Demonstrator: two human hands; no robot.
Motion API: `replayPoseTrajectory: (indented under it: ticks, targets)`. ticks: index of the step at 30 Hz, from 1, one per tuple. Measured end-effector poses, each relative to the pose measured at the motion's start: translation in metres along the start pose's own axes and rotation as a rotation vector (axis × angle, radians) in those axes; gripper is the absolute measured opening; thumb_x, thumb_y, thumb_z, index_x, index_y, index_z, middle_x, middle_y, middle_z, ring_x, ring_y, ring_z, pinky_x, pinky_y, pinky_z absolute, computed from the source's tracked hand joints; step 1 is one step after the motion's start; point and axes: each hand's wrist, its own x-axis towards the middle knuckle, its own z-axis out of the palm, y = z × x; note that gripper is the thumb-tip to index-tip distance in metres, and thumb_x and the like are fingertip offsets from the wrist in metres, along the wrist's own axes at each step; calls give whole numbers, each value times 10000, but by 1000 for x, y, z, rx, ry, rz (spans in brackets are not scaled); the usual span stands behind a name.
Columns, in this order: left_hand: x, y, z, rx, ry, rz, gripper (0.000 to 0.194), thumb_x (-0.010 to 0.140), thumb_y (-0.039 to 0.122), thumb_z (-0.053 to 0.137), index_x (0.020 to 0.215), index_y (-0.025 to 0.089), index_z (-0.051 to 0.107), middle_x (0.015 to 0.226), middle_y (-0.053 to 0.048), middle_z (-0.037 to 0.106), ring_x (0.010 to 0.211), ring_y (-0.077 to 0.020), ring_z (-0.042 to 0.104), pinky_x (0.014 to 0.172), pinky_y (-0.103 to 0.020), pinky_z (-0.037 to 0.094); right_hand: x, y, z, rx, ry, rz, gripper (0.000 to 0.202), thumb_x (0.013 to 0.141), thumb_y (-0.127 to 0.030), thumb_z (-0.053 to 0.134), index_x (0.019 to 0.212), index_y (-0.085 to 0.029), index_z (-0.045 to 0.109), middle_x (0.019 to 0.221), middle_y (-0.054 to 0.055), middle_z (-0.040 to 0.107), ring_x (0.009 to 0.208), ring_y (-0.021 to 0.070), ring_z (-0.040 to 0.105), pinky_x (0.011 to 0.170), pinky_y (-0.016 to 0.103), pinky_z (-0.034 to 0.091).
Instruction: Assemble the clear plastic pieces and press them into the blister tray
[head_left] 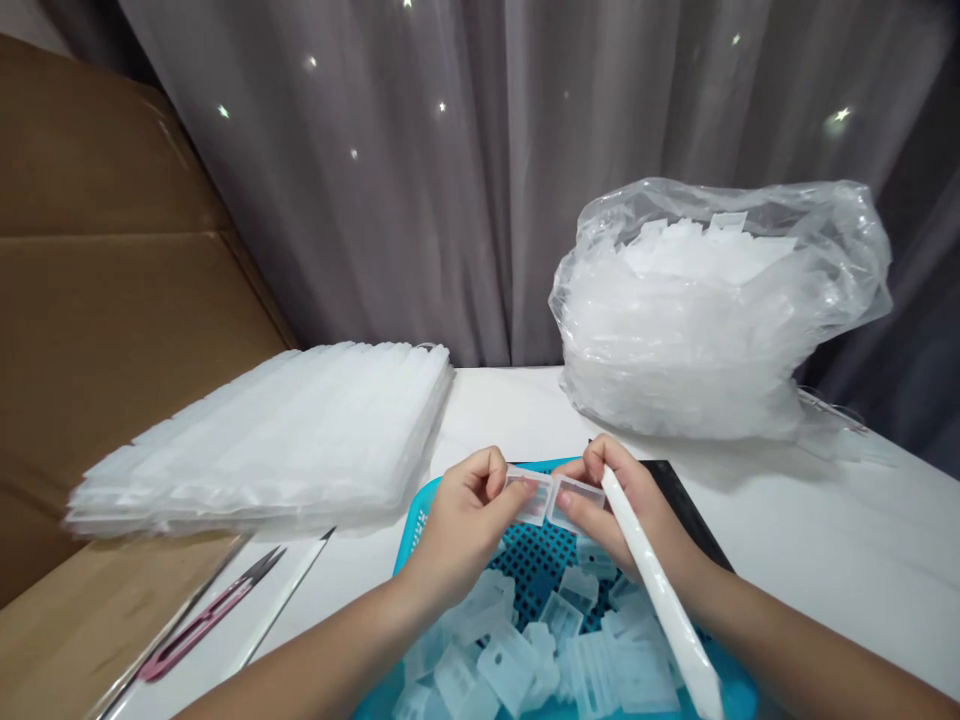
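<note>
Above a blue basket (417,522), my left hand (472,515) pinches a small translucent plastic piece (538,506). Close against it, edge to edge, is a second translucent piece (581,498), held between the thumb and fingers of my right hand (637,510). A long white stick-like tool (660,590) also rests in my right hand, slanting down to the lower right. Many loose translucent pieces (510,665) lie in the basket below both hands.
A flat stack of white translucent sheets (277,430) lies at left, with pink-handled snips (202,625) and a thin pointed strip (289,600) in front. A filled clear bag (697,330) stands back right. Cardboard (97,300) rises far left; a dark board (694,515) sits beside the basket.
</note>
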Motion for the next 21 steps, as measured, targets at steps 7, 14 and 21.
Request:
replayPoseTrajectory:
  ticks: [7,14,21]
  targets:
    - [-2,5,6,50,41,6,333,762,272,627,702,204,306,576,81,261,505,-85,269,466,-184,269,-1,4,1,25,43,25,328,751,-221,606,769,-244,280,760,-38,562,607,107,486,547,226,409]
    - [0,7,8,72,50,18,301,738,261,631,751,212,334,547,96,234,470,-83,265,456,-170,284,-1,-1,3,-5,54,27,334,706,-177,595,753,-242,271,732,-50,547,589,93,463,525,211,398]
    - [1,10,10,119,8,-23,321,701,271,650,818,212,357,598,91,302,493,-75,297,446,-159,282,-2,2,2,-64,64,11,317,712,-149,572,766,-243,274,741,-60,548,570,84,471,524,207,398]
